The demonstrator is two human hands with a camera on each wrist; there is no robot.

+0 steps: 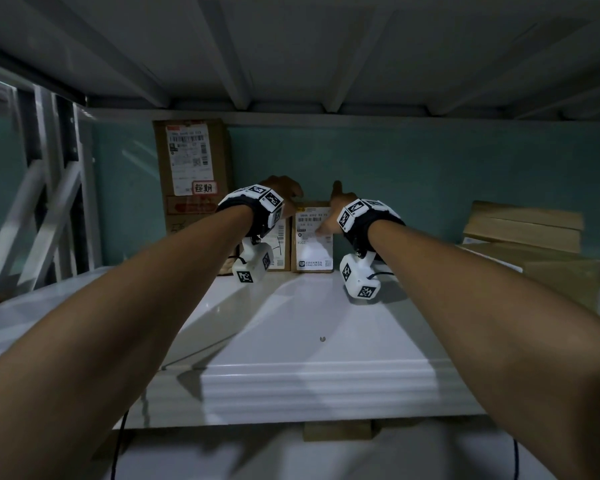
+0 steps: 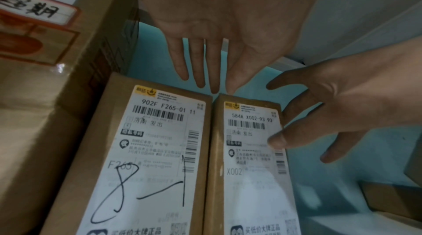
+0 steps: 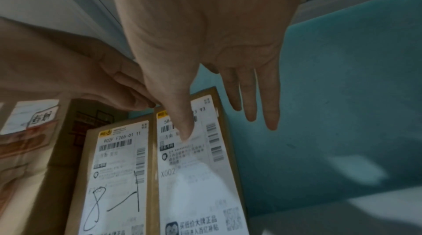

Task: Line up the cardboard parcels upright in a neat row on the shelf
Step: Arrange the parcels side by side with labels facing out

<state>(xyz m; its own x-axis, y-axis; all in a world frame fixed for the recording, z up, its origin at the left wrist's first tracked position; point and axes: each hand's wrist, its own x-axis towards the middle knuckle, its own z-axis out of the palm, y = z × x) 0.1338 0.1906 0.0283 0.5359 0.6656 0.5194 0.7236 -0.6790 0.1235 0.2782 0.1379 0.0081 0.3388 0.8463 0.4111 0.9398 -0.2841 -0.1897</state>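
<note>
Two small cardboard parcels stand upright, side by side and touching, at the back of the white shelf (image 1: 309, 323): the 902F parcel (image 2: 155, 148) (image 1: 282, 251) on the left and the 584A parcel (image 2: 251, 175) (image 1: 313, 251) (image 3: 196, 184) on the right. A tall cardboard box (image 1: 193, 168) stands upright just left of them. My left hand (image 2: 205, 69) (image 1: 286, 190) hovers over their top edges with straight fingers. My right hand (image 1: 329, 211) (image 3: 228, 94) has its thumb tip on the 584A label, and its fingers spread straight past the parcel's right edge.
Several flat cardboard boxes (image 1: 523, 233) lie stacked at the right end of the shelf. A teal wall (image 1: 413, 174) closes the back, and a metal shelf underside hangs low overhead. The rack's frame (image 1: 42, 188) stands on the left.
</note>
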